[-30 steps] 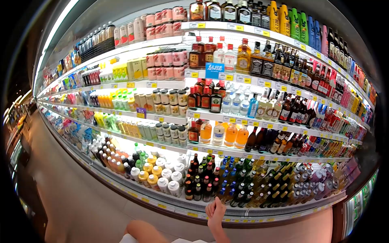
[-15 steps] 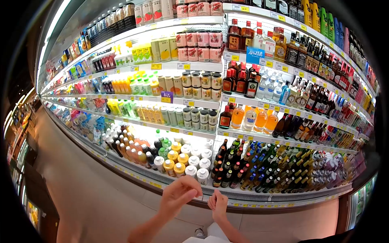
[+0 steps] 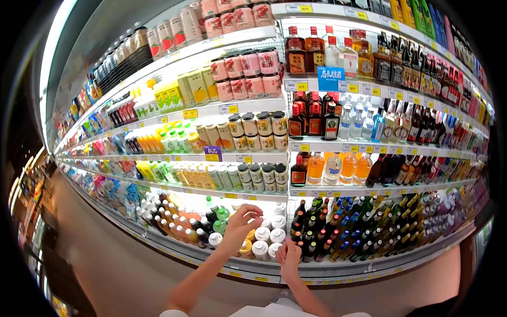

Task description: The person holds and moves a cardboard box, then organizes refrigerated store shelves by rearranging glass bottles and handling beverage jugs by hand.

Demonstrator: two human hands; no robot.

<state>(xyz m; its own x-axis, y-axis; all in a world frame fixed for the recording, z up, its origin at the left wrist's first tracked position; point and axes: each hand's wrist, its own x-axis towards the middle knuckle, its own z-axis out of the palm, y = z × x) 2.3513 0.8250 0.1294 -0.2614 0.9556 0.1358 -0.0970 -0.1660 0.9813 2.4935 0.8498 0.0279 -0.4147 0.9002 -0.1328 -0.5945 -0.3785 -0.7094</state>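
Observation:
My left hand (image 3: 242, 226) is raised before the bottom shelf, fingers loosely curled, with a gap between thumb and fingertips and nothing visible in it. Behind it stand white-capped bottles (image 3: 277, 235), yellow bottles (image 3: 246, 247) and green bottles (image 3: 222, 213), which it partly hides. Lower and to the right, my right hand (image 3: 289, 259) has its fingers bent in and pressed together; no object shows in it. Dark beer bottles (image 3: 311, 235) stand just beyond it. Whether either hand touches a bottle is hard to tell; both appear in front of them.
A long lit shelf case curves around me. Higher shelves carry pink cans (image 3: 247, 66), black-lidded cans (image 3: 259, 129), liquor bottles (image 3: 315, 119) and orange bottles (image 3: 315, 168). A blue sign (image 3: 331, 78) hangs from one shelf edge. Tiled floor (image 3: 100, 238) stretches left.
The view has shifted and moved closer to the shelves. My left hand has risen in front of the bottom-shelf bottles, its fingers a little more apart. My right hand has risen slightly, still curled.

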